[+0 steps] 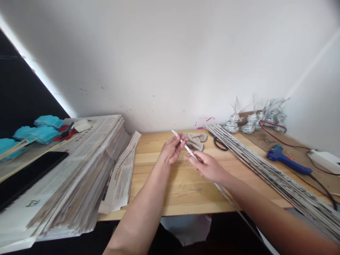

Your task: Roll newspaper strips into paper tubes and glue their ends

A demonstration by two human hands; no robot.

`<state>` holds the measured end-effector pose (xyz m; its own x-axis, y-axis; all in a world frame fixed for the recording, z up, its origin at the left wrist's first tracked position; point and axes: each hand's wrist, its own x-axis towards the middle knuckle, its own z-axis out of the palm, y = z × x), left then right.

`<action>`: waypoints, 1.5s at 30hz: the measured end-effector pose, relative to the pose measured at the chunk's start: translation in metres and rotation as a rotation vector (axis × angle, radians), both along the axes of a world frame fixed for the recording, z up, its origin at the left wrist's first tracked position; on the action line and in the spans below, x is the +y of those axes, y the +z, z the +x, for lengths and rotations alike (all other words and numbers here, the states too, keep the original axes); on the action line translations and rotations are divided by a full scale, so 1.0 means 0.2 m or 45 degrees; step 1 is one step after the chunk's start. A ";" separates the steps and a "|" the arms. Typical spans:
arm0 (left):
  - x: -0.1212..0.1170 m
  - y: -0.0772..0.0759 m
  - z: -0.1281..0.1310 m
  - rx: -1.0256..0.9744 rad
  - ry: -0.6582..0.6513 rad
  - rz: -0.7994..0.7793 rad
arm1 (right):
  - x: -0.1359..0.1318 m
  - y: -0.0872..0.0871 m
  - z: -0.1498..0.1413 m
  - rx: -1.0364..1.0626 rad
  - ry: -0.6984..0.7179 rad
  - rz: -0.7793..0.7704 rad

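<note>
A thin white rolled paper tube [189,150] runs slantwise through both hands over the wooden table. Its far tip sticks out past my left hand [172,148], whose thumb and fingers pinch it near that end. Lower along the tube, my right hand [208,165] is wrapped round it. The tube's long tail passes under my right wrist and down past the table's front edge. Behind the hands lies a greyish work glove [196,141], partly covered by my left fingers.
A tall newspaper stack [87,177] stands left, bearing a black phone [34,177] and blue packets [45,134]. On the right lie a bundle of paper tubes [255,170], black-handled scissors [220,144] and a blue glue gun [288,161]. Woven paper figures [249,124] stand at the back right.
</note>
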<state>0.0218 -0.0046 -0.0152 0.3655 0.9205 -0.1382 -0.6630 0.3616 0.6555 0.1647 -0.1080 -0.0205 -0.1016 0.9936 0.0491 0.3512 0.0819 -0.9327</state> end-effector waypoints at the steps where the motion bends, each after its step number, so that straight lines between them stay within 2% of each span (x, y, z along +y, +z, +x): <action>1: 0.00 0.00 0.00 0.020 0.014 -0.003 | -0.01 -0.01 0.00 -0.184 -0.074 0.163; 3: 0.00 0.00 0.00 0.051 0.004 0.004 | -0.03 -0.02 -0.01 -0.397 -0.156 0.354; 4: 0.00 0.00 0.00 0.057 -0.014 0.006 | -0.03 -0.02 -0.01 -0.388 -0.148 0.332; 6: 0.00 0.00 0.00 0.037 -0.056 0.003 | -0.03 -0.01 -0.01 -0.141 -0.043 0.087; 9: 0.00 0.00 -0.01 -0.045 -0.096 0.011 | -0.02 0.01 0.01 0.433 0.185 -0.368; 11: 0.00 0.00 -0.01 -0.082 -0.096 0.022 | -0.02 0.02 0.02 0.600 0.238 -0.495; 13: 0.01 0.00 -0.01 -0.083 -0.072 0.018 | -0.04 0.01 0.02 0.492 0.155 -0.439; 16: 0.01 0.00 0.00 -0.048 -0.021 0.003 | -0.07 -0.02 0.00 -0.004 -0.087 -0.022; 18: 0.01 0.00 0.00 -0.030 -0.013 0.002 | -0.10 -0.04 -0.01 -0.281 -0.165 0.243; 19: 0.01 0.00 0.00 -0.027 -0.022 0.002 | -0.10 -0.04 -0.01 -0.332 -0.163 0.289; 21: 0.00 0.00 0.00 -0.040 -0.041 0.000 | -0.11 -0.04 -0.01 -0.228 -0.101 0.176; 25: 0.00 0.00 0.00 -0.072 -0.055 0.001 | -0.10 -0.03 0.01 0.381 0.066 -0.327; 27: 0.00 0.00 0.00 -0.083 -0.076 0.022 | -0.09 -0.04 0.04 0.646 0.130 -0.485; 30: -0.01 0.01 0.00 -0.099 -0.118 0.048 | -0.08 -0.06 0.07 0.946 0.226 -0.628; 33: -0.02 0.01 0.00 -0.083 -0.132 0.054 | -0.07 -0.09 0.09 1.132 0.300 -0.683; 36: -0.02 0.00 0.00 -0.049 -0.130 0.066 | -0.09 -0.09 0.09 1.115 0.279 -0.679; 40: -0.01 -0.01 -0.01 -0.019 -0.147 0.067 | -0.11 -0.09 0.07 0.894 0.186 -0.610; 45: 0.00 -0.02 -0.01 0.012 -0.186 0.072 | -0.14 -0.08 0.07 0.756 0.171 -0.575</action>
